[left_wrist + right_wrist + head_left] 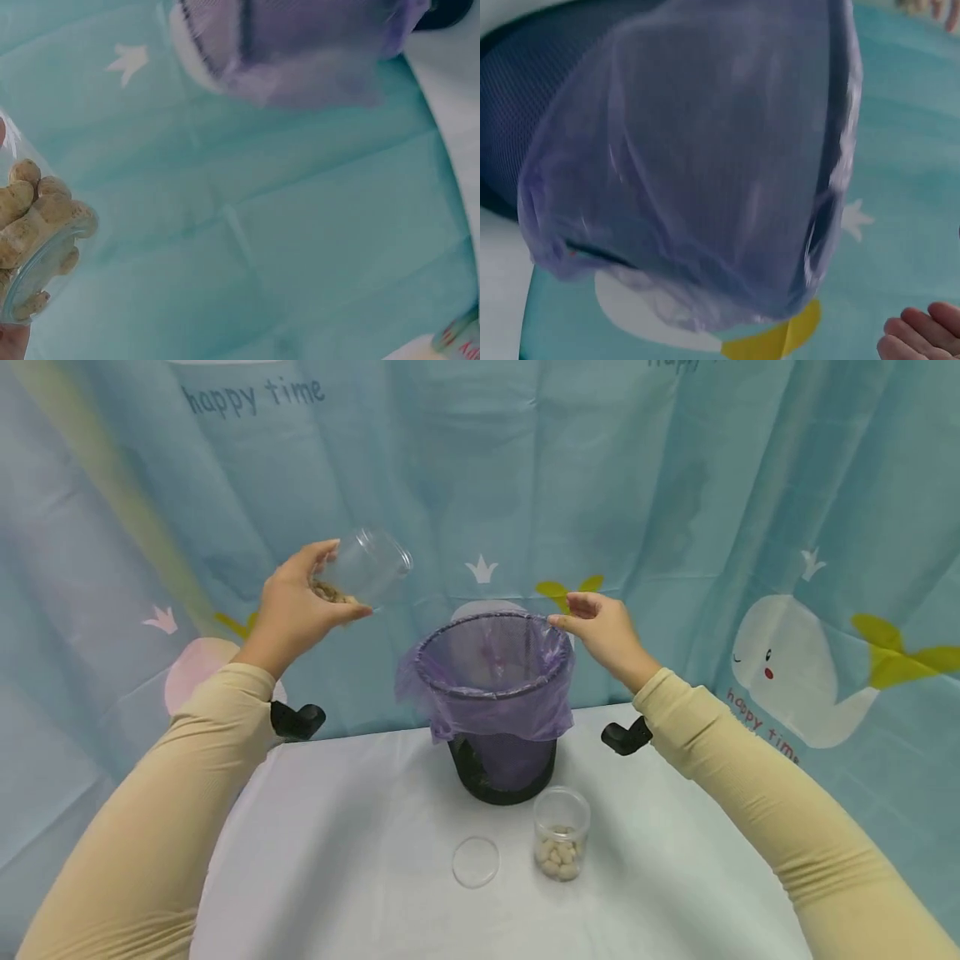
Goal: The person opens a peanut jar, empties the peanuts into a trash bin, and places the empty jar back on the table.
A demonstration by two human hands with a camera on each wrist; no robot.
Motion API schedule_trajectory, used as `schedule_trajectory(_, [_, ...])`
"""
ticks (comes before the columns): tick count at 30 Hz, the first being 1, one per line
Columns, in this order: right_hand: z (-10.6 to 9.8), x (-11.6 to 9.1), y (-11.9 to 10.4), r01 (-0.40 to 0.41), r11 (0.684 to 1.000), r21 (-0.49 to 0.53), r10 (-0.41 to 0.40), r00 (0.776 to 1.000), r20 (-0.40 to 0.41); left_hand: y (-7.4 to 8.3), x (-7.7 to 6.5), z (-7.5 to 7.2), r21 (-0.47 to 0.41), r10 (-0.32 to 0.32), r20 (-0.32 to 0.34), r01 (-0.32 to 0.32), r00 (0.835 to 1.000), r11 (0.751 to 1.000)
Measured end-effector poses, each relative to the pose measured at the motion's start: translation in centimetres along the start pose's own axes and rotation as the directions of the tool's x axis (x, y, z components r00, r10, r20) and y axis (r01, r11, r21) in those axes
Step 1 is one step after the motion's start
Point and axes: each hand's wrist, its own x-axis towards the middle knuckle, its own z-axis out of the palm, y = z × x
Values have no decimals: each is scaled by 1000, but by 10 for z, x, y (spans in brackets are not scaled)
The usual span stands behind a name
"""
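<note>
Lid (476, 862) shows only from head; left grip (294, 597) pinches tilted jar (366, 567), right grip (604, 628) parted.

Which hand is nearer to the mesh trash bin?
Right. The right hand is close beside the trash bin's rim; the left hand is farther away, higher and to the left.
</note>
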Motion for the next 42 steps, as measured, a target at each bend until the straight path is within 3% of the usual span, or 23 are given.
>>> schedule_trajectory(6, [-1,19,9,-51,997,-49,50,998,-24,13,19,-7,45,6,-13,-5,1000,999])
schedule_trajectory(12, [6,32,18,-74,996,-40,74,997,-19,15,25,10,9,30,35,-30,999,1000])
schedule_trajectory(22, [15,40,37,-118,989,-86,117,993,-21,11,23,43,8,83,97,-84,992,996])
schedule_trajectory(32, [20,43,54,-144,989,-47,141,989,-45,3,16,71,1,136,121,-137,983,991])
schedule_trajectory(38, [20,40,60,-143,989,-41,141,989,-43,4,14,78,7,166,116,-168,979,986])
schedule_trajectory(42, [22,38,61,-115,989,-92,112,993,-44,4,11,79,14,181,116,-184,977,983])
